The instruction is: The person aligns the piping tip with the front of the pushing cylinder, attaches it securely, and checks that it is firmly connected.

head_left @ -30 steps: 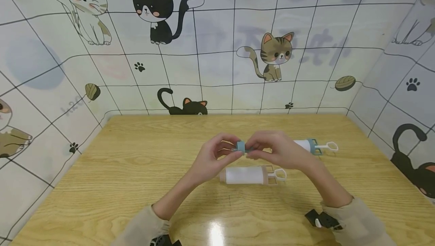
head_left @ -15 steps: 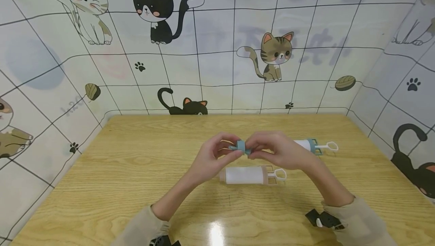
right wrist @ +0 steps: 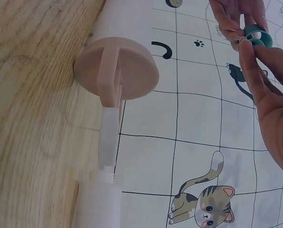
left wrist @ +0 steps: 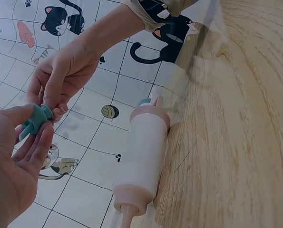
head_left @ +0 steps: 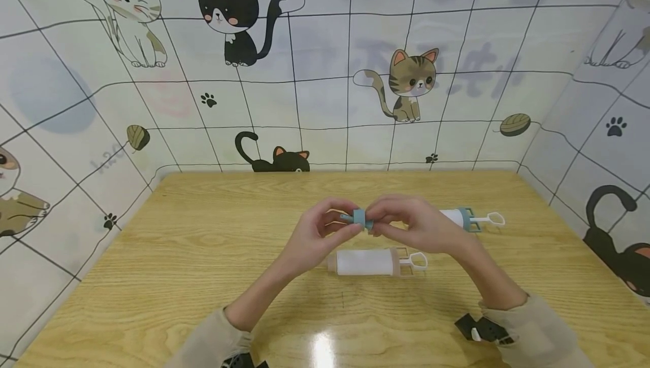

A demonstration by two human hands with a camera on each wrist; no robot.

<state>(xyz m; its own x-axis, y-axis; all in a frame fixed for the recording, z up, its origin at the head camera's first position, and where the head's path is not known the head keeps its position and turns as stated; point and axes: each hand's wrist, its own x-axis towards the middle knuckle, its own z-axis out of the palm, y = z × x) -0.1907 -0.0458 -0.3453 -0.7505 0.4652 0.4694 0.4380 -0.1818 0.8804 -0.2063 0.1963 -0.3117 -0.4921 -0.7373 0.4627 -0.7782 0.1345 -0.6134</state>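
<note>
My left hand [head_left: 321,235] and right hand [head_left: 413,224] meet above the middle of the table. The left fingers and thumb pinch a small teal screw cap [head_left: 359,217] with a slim spout pointing left. At its right side, my right fingertips pinch a smaller teal piece [left wrist: 46,112], partly covered by the fingers. In the right wrist view the cap [right wrist: 258,35] shows its round, hollow opening. Just below the hands lies a plunger-type icing syringe [head_left: 365,262] with a white barrel and pink ends.
A second such syringe [head_left: 454,218], with blue ends and a white loop handle, lies behind the right hand and is partly hidden by it. The wooden table [head_left: 228,210] meets a cat-printed cloth wall [head_left: 325,103] at the back and sides.
The slim spout now shows more plainly to the left of the cap, and the teal piece on the right shows more. Both hands stay almost in place; the syringes have not moved.
</note>
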